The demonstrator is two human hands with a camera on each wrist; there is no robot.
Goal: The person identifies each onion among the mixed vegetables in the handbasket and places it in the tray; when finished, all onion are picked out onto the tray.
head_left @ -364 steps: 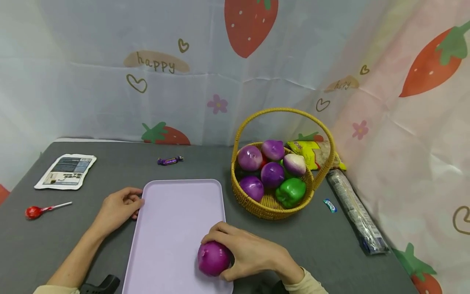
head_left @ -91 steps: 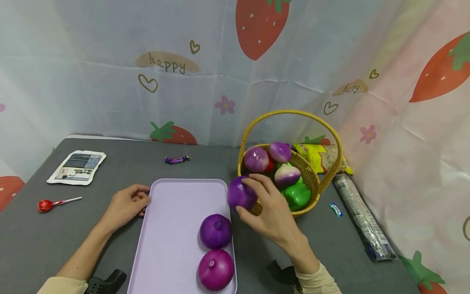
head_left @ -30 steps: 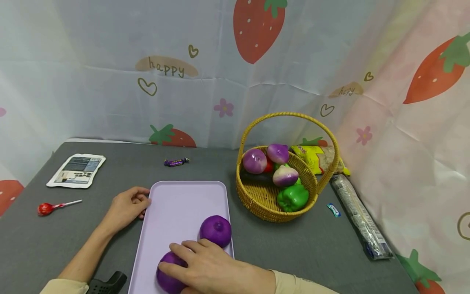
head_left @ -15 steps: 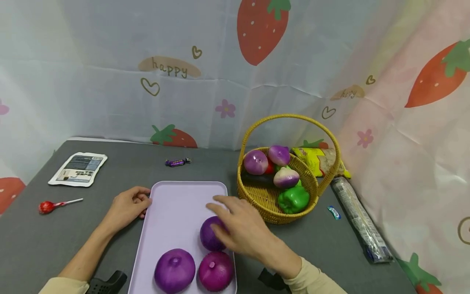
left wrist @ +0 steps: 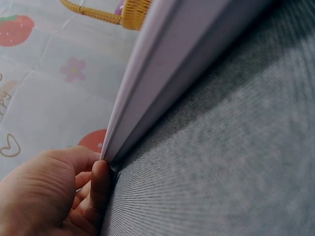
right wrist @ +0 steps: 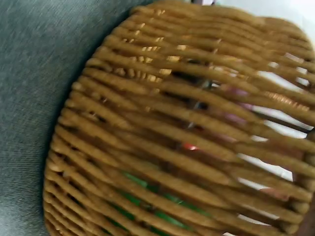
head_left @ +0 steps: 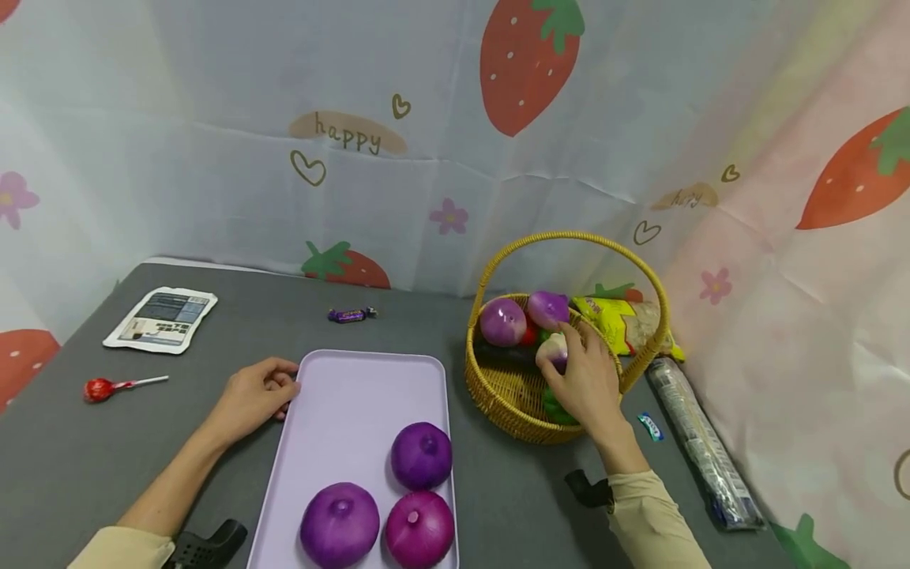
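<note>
My left hand point(head_left: 256, 393) pinches the left rim of the lilac tray point(head_left: 341, 419); in the left wrist view, thumb and finger point(left wrist: 100, 172) meet at the tray's edge point(left wrist: 142, 93). Inside the yellow wicker basket point(head_left: 492, 405), my right hand point(head_left: 588, 383) has thumb and fingers round a white-and-purple turnip point(head_left: 555, 352). Three purple onions sit on the tray: a large one point(head_left: 340, 524), a darker one point(head_left: 422, 455) and a magenta one point(head_left: 419, 528). The right wrist view shows mostly the basket's woven side point(right wrist: 147, 113), which hides that hand.
Two purple vegetables point(head_left: 502, 322), a dark eggplant-like shape point(head_left: 506, 356) and a partly covered green bell pepper point(head_left: 557, 408) are in the basket, under its tall handle point(head_left: 569, 236). Around lie a lollipop point(head_left: 99, 389), white packet point(head_left: 162, 320), purple candy point(head_left: 351, 315) and silvery package point(head_left: 704, 442).
The right hand brought a large purple onion from the basket to the tray, released it, then moved back right into the basket at the turnip. The left hand stayed at the tray's rim.
</note>
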